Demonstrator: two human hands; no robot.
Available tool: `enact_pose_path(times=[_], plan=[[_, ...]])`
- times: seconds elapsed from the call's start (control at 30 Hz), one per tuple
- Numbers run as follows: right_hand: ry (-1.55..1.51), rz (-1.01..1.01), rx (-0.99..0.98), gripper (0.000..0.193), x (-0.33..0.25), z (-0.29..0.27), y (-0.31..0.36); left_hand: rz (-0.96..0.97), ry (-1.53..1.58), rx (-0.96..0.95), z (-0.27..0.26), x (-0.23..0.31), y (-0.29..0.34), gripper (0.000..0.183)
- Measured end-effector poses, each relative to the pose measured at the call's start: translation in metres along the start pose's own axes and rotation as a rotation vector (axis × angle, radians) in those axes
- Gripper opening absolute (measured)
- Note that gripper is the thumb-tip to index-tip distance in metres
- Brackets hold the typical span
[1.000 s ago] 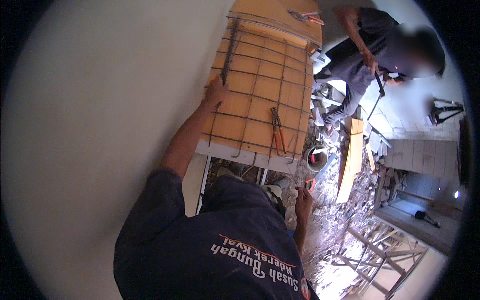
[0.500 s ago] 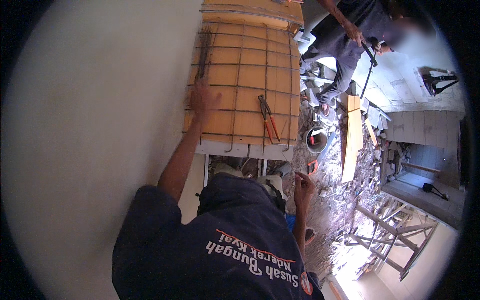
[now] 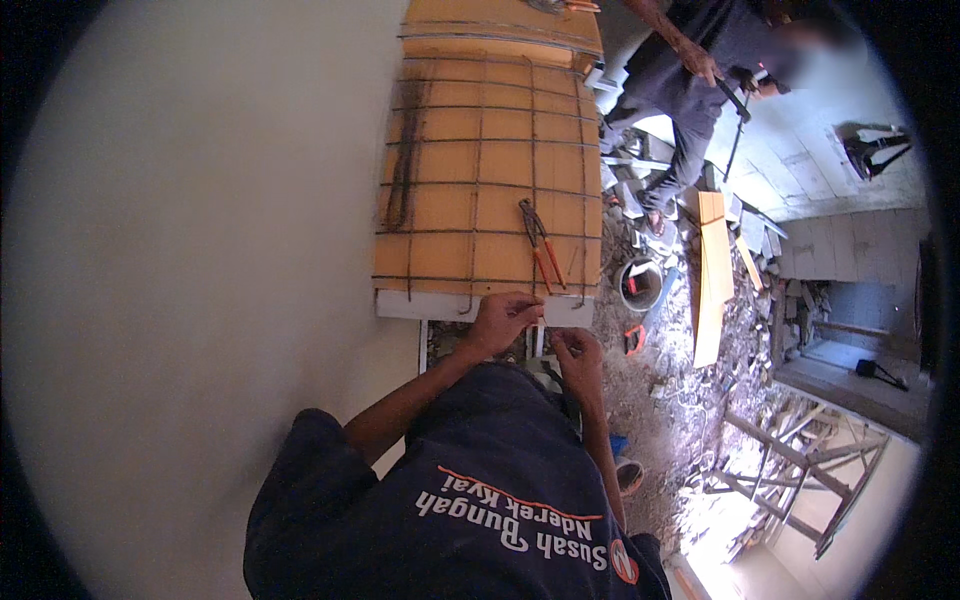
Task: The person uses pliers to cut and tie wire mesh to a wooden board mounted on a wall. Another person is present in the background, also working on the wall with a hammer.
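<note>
On the left, the dark bundle of binding wire point(image 3: 405, 155) lies lengthwise on the steel bar mesh point(image 3: 476, 205), over the orange surface point(image 3: 505, 160). Half a second ago the left hand point(image 3: 503, 322) was at the lower end of this bundle; now that end is uncovered, and the hand is at the near edge of the surface. Its fingers are closed in a pinch on a thin wire point(image 3: 545, 322). The pincers point(image 3: 540, 245) with orange handles rest on the mesh as before, a little open. The right hand point(image 3: 577, 355) is just beside the left one, its fingers also pinched on the wire, which it already held earlier. Farther right are a bucket point(image 3: 640, 283) and a co-worker point(image 3: 690, 110) with a dark tool point(image 3: 735, 100).

The wire is very fine, and its ends are hard to make out. At the upper edge, another orange-handled tool point(image 3: 565, 5) is cut off. The co-worker's head is blurred.
</note>
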State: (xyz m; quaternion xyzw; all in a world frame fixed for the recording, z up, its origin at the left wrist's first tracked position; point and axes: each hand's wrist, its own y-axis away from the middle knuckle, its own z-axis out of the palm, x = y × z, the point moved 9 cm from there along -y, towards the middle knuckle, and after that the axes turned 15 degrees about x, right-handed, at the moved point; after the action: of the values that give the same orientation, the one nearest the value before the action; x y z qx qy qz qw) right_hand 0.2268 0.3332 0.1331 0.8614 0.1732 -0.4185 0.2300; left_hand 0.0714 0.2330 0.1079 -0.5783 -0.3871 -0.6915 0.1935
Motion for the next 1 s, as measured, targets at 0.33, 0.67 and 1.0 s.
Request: enact_pose_path(times=[0.33,0.67,1.0], plan=[[-0.184,-0.008,0.037,0.021,-0.012,0.024,-0.004,0.639,-0.281,0.16,-0.011,0.065,0.015,0.022],[-0.063,-0.03,0.051,0.023,-0.037,0.022,-0.011,-0.109,0.208,0.16,-0.021,-0.018,-0.005,0.022],[0.169,0.044,0.182,0.03,0.075,0.011,-0.058,-0.266,-0.441,-0.031,-0.022,-0.106,-0.047,0.033]])
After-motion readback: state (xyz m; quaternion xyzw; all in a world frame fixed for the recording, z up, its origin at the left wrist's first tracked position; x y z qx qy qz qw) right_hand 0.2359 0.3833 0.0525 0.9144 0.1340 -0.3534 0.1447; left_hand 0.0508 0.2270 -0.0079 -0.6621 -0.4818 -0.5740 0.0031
